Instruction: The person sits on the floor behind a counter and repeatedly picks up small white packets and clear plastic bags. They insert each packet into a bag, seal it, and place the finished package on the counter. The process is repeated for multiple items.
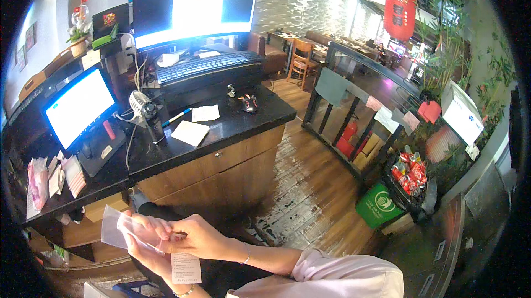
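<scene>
My left hand (151,258) is at the lower left with its palm up, under a clear plastic sleeve (111,226) that it holds. From the right, my right hand (186,233) reaches over it, fingers bent at the sleeve's near end; its fingertips partly hide what they pinch. A printed paper slip (186,268) hangs below my right hand, over my left wrist. Both hands are in front of the black counter (166,157), where paper notes (191,133), a blue-and-white pen (177,117) and a small white fan (143,105) lie or stand.
A large monitor (195,7), a keyboard (207,67), a mouse (249,103) and a tilted touch screen (81,107) stand on the counter. Bundles of slips (74,175) lie at its left end. To the right are a black railing (332,132) and a green bin (378,206) with cans above.
</scene>
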A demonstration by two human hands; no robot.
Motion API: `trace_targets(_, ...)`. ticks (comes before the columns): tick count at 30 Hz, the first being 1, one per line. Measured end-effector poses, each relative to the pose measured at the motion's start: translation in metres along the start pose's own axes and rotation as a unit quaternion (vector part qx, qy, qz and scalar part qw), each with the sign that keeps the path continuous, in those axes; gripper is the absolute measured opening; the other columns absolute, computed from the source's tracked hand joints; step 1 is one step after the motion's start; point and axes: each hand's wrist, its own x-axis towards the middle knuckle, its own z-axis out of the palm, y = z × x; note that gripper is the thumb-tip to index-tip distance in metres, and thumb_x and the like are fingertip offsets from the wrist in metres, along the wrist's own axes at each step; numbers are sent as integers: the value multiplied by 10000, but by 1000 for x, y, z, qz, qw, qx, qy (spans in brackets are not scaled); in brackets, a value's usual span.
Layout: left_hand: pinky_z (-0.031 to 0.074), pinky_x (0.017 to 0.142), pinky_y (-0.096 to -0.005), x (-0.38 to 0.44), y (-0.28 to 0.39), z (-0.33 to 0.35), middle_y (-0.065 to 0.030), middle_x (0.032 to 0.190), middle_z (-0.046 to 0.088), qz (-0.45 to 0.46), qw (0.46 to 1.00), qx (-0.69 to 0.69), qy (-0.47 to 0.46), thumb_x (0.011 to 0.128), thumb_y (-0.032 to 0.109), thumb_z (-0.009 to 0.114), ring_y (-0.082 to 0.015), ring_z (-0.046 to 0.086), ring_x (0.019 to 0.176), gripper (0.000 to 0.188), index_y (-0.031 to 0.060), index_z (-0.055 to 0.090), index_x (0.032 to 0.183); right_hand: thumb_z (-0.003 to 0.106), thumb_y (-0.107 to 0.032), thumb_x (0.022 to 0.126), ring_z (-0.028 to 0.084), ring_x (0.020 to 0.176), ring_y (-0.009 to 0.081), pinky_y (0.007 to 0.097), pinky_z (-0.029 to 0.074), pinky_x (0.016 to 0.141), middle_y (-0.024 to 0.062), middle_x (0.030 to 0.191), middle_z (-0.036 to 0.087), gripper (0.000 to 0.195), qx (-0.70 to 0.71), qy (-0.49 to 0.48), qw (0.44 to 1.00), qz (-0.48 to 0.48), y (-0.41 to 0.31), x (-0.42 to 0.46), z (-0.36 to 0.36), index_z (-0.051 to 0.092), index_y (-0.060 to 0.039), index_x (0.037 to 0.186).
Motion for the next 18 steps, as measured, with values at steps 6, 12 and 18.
trace_targets(6,403,468,-237,9,8,-2,-8,763,470,-3,997,10,83,1011,421,410,-109,430,525,438,60,466,1252,754,-139,795,493,515,90,264,394,500,60,574,567,152,8,-89,996,-3,-9,-4,-9,642,-37,801)
trace_targets(12,422,522,-251,14,7,-34,-32,700,499,39,937,343,-62,990,467,502,-127,486,572,538,3,477,1262,726,-124,871,474,589,10,218,368,501,-44,640,569,160,92,103,990,-8,-10,-6,-33,627,-32,785)
trace_targets(18,396,554,-236,-1,19,-20,-19,740,546,-29,915,377,-139,793,562,725,-100,510,612,771,-9,487,1254,710,-79,896,448,609,-15,183,350,523,-64,690,564,137,74,307,946,-67,1,2,-43,616,-37,805)
